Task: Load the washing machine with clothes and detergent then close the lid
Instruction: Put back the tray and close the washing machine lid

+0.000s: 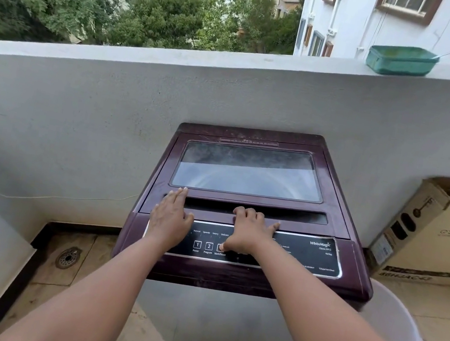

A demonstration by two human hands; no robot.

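A top-loading washing machine [231, 320] with a maroon top stands against the balcony wall. Its lid [250, 171] with a glass window lies flat and closed. My left hand [169, 220] rests flat on the lid's front edge, fingers straight and reaching the handle slot [293, 215]. My right hand [249, 231] has its fingers curled into that slot, gripping the lid's front bar, with the thumb down on the black control panel [310, 256]. No clothes or detergent are in view.
A white bucket [397, 327] stands just right of the machine. A cardboard box [439, 233] leans on the wall at far right. A green tub [400, 60] sits on the parapet [177, 58]. A floor drain [68, 257] lies at lower left.
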